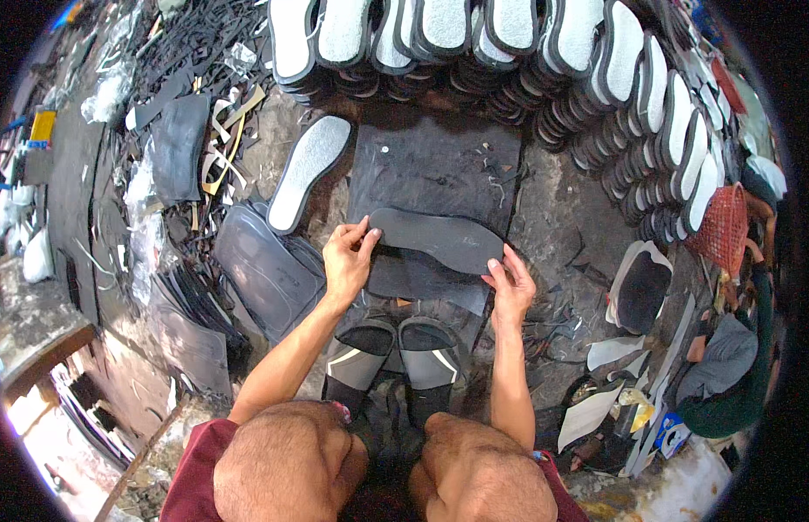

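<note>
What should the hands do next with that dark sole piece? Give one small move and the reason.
Probably lower the dark sole flat onto the black sheet under it. The left hand pinches its near end and the right hand its far end, both holding it just over a loose dark offcut.

Soft, even daylight fills the middle, sharp and free of hard shadows. The lower left corner blows out in white glare. Fisheye bending curves the edges, and a black rim vignettes the corners.
</note>
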{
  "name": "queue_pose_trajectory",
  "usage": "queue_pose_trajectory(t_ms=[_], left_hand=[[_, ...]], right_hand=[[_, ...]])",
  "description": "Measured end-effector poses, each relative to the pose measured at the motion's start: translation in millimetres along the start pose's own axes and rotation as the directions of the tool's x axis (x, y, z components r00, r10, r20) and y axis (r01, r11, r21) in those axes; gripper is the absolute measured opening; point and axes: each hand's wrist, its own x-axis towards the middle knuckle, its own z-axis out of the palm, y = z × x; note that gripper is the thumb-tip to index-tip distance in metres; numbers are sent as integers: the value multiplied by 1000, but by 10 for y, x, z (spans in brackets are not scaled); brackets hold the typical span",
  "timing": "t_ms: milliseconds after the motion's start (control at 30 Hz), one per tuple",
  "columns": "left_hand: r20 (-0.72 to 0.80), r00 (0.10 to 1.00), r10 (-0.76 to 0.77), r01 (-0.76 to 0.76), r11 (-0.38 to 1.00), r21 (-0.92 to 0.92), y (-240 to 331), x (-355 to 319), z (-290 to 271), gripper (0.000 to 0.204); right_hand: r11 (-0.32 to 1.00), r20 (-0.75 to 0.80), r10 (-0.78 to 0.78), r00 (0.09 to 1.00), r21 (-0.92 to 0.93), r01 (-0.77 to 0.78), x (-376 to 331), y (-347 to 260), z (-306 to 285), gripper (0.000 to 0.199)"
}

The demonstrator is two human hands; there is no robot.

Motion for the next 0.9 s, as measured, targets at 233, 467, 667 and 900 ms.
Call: queue_pose_trajectory(t_ms=[233, 467, 667, 900], left_hand=[[-9, 1000, 29, -28, 999, 34, 6, 18, 28, 35], [-12, 1000, -17, 18, 1000, 21, -30, 52, 35, 33], [-7, 1000, -13, 14, 996, 83, -39, 68, 12, 36], [357, 729, 584, -684, 642, 347, 368, 321, -14, 59]], right_hand=[[999, 2, 46, 999, 20, -46, 49, 10, -11, 46], [1000, -28, 13, 1000, -5, -13, 65, 44, 26, 46], [999, -19, 45, 999, 13, -44, 87, 28, 45, 46], [176, 46, -742, 669, -949, 260, -136, -299, 197, 36]])
